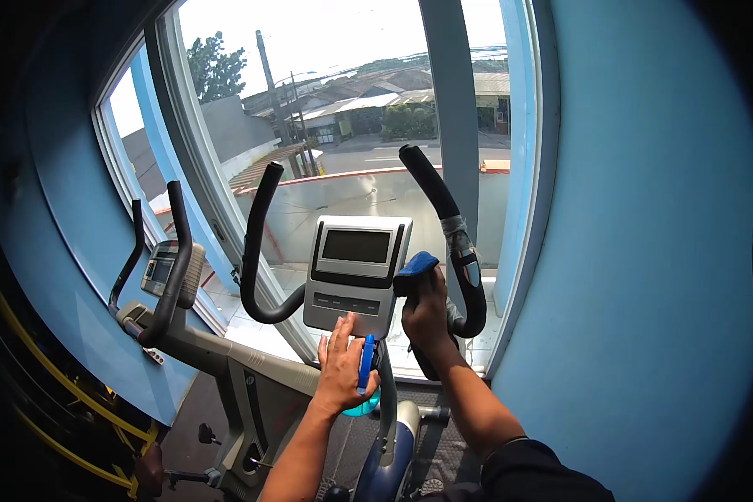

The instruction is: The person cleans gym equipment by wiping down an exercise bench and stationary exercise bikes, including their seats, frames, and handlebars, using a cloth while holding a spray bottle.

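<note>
A grey exercise bike console [353, 314] with a dark screen stands in front of me. Just below it, my left hand [340, 372] is around a spray bottle [366, 365] with a blue trigger; part of its teal body shows under the palm. The left fingertips reach the console's lower edge, and I cannot tell whether they touch it. To the right of the console, my right hand [427, 311] grips a blue cloth [418, 264]. This hand is beside the bike's right handlebar [433, 188], whose grip has clear wrapping on it.
The bike's left handlebar [258, 243] curves up beside the console. A second exercise machine [234, 360] stands to the left, near a yellow-and-black rack [67, 381]. Tall windows [351, 180] are ahead, and a blue wall [644, 251] closes the right side.
</note>
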`<action>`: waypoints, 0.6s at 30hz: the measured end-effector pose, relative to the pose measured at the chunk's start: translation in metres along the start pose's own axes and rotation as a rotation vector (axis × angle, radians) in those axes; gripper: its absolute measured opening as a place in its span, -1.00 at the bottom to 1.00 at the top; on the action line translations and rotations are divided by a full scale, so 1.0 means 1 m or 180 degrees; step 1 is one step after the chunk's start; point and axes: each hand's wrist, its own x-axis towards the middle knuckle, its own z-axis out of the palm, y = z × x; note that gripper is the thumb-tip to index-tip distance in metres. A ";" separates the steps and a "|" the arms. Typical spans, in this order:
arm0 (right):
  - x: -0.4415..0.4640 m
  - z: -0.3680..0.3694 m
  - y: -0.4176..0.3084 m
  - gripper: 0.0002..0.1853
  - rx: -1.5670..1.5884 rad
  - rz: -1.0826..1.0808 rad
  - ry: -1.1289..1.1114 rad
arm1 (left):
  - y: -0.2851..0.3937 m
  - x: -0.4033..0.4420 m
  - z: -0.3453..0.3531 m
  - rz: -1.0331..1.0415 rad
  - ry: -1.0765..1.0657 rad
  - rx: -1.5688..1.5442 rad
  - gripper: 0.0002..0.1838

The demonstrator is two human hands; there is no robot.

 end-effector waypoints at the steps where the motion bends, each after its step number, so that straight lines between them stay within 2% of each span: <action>1: 0.014 0.006 -0.006 -0.33 -0.0963 0.0104 -0.0906 | 0.004 0.001 0.002 0.0026 -0.0018 -0.0044 -0.34; 2: 0.027 0.004 -0.005 -0.29 -0.1707 -0.0032 -0.2302 | 0.007 0.002 0.004 0.0023 -0.0028 -0.0038 -0.34; 4: 0.038 0.032 -0.003 -0.34 -0.2625 0.0044 -0.2935 | 0.009 0.002 0.006 0.0018 -0.0097 -0.0102 -0.35; 8: 0.029 0.044 0.013 -0.45 -0.3356 -0.0071 -0.3052 | 0.006 -0.003 0.015 0.0041 -0.0110 -0.0012 -0.40; 10: 0.015 0.037 0.010 -0.46 -0.3959 0.0174 -0.3086 | 0.007 -0.002 0.014 -0.0005 -0.0186 -0.0024 -0.43; 11: 0.011 0.030 0.006 -0.46 -0.4268 -0.0050 -0.3520 | 0.008 -0.001 0.013 -0.0042 -0.0212 0.0015 -0.43; 12: -0.004 0.029 0.009 -0.46 -0.4578 -0.0149 -0.3335 | 0.009 -0.002 0.014 -0.0067 -0.0249 0.0049 -0.43; 14: -0.038 0.029 0.025 -0.46 -0.5381 -0.0377 -0.2308 | 0.006 -0.003 0.014 -0.0042 -0.0114 -0.0072 -0.41; 16: -0.057 0.014 0.008 -0.45 -0.5733 -0.0129 -0.2331 | 0.006 -0.003 0.014 -0.0028 -0.0132 -0.0114 -0.43; 18: -0.053 -0.028 -0.037 -0.50 -0.4951 -0.0327 -0.2849 | 0.006 -0.003 0.012 -0.0005 -0.0171 -0.0132 -0.44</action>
